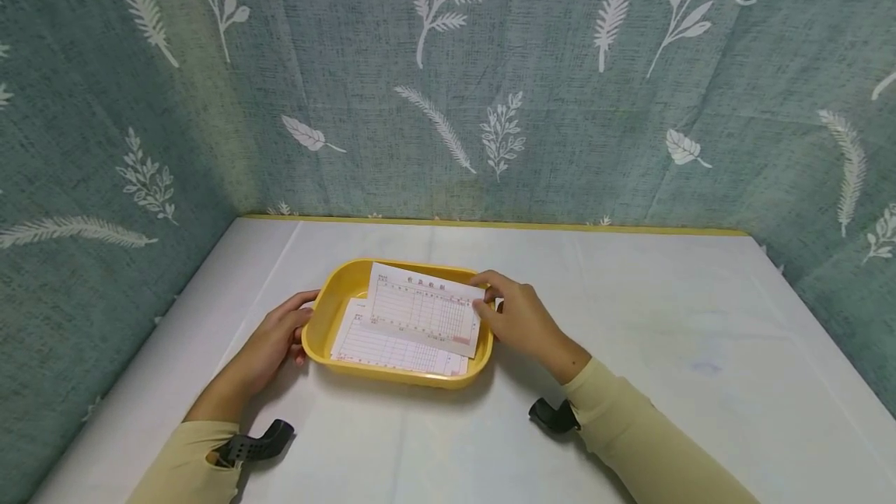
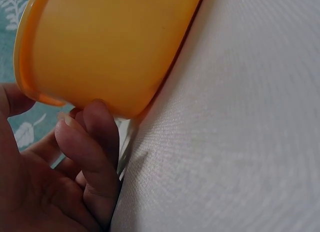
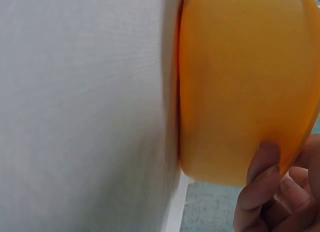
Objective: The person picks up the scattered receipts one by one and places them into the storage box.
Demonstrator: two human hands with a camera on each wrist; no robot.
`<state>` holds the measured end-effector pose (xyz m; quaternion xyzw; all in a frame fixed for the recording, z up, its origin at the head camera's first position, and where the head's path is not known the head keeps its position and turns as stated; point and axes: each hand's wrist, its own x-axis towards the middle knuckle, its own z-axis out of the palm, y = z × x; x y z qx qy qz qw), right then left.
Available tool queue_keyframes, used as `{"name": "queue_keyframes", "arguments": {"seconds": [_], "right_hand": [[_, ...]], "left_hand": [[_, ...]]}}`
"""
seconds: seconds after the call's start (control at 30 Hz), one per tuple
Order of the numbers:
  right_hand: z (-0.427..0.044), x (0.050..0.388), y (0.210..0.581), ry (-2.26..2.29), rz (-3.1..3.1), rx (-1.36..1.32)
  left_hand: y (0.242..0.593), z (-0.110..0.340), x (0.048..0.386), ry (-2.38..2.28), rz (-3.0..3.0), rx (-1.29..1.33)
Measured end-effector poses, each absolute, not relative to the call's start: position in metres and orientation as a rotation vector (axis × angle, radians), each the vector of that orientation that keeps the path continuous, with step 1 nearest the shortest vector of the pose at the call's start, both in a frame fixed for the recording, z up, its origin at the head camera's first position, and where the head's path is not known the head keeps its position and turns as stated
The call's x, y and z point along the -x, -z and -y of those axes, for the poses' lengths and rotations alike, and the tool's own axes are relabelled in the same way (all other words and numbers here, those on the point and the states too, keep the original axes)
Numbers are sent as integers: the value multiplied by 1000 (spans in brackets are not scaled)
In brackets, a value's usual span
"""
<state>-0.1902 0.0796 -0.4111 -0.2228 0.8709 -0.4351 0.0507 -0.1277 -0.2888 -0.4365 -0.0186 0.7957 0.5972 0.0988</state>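
Note:
A shallow yellow plastic basin [image 1: 399,379] stands on the white table. Inside lie printed receipt slips with red lettering; the upper slip [image 1: 420,306] slants across the lower slip [image 1: 392,352], its top edge reaching the far rim. My left hand [image 1: 276,337] grips the basin's left end, thumb at the rim and curled fingers [image 2: 82,147] against the outer wall. At the right end, my right hand [image 1: 521,317] holds the rim, its thumb over the upper slip's right edge. In the right wrist view, bent fingers [image 3: 257,192] touch the basin's outside. Whether the thumb presses the slip, I cannot tell.
The white table [image 1: 665,348] extends around the basin, with a yellow strip [image 1: 630,229] along its far edge. Green leaf-patterned cloth [image 1: 560,99] hangs behind and at both sides. A black wrist mount [image 1: 259,442] juts from the left sleeve, another mount [image 1: 553,415] from the right.

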Motion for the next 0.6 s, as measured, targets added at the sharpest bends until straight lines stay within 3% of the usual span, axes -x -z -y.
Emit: {"name": "queue_keyframes", "arguments": {"seconds": [0.6], "right_hand": [[-78,185,409,1105,-2810,779]], "left_hand": [[437,288,128,-1753,-2369,55]]}}
